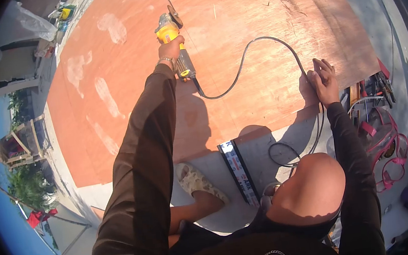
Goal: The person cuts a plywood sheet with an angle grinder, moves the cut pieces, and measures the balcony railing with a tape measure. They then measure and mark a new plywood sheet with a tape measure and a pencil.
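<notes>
My left hand (171,47), with a bracelet at the wrist, is closed around the body of a yellow and black angle grinder (168,32). The grinder's disc (175,17) points away from me, just over a large reddish plywood sheet (243,118). A thin dark line runs along the sheet near the disc. From the grinder's rear, a black power cord (242,67) curves right to my right hand (324,82). That hand is closed loosely on the cord near the sheet's right side, with some fingers partly stretched; its exact grip is partly hidden.
A labelled long strip (238,174) lies between my legs, beside my sandalled foot (200,183). Loose cord (282,154) loops near my knee. Pink-trimmed bag (383,132) and hand tools (383,89) lie at right. Plastic wrapping (36,23) is at far left.
</notes>
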The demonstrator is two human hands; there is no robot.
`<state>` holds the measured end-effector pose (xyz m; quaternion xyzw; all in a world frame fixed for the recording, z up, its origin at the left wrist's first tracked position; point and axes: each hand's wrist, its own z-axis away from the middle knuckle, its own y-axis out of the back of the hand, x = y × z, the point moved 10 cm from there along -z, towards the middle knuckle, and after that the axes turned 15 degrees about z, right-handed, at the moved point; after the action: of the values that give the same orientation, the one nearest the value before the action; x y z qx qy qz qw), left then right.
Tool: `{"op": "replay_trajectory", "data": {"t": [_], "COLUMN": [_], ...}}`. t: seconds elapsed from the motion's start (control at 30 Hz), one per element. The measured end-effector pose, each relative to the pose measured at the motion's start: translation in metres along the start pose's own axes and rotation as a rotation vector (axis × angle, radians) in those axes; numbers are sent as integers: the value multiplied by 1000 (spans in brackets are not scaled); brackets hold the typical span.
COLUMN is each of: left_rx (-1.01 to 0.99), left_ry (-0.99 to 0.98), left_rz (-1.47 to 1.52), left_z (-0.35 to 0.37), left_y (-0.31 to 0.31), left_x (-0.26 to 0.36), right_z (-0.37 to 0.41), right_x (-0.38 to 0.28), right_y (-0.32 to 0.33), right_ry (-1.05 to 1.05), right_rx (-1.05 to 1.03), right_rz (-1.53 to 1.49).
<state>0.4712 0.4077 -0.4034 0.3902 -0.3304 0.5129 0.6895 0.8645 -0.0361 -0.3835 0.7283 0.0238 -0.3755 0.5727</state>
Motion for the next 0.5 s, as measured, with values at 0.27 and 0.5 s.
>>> {"op": "replay_trajectory", "data": {"t": [0.27,0.5], "left_rx": [29,36], "left_ry": [-35,-4], "left_rz": [-42,-49], "left_z": [10,26], "left_y": [4,4], "left_x": [-4,-12], "right_z": [-15,-17], "right_x": [22,19], "right_y": [31,30], "right_ry": [-551,-576], "right_rx": [125,51], "right_rz": [885,936]}}
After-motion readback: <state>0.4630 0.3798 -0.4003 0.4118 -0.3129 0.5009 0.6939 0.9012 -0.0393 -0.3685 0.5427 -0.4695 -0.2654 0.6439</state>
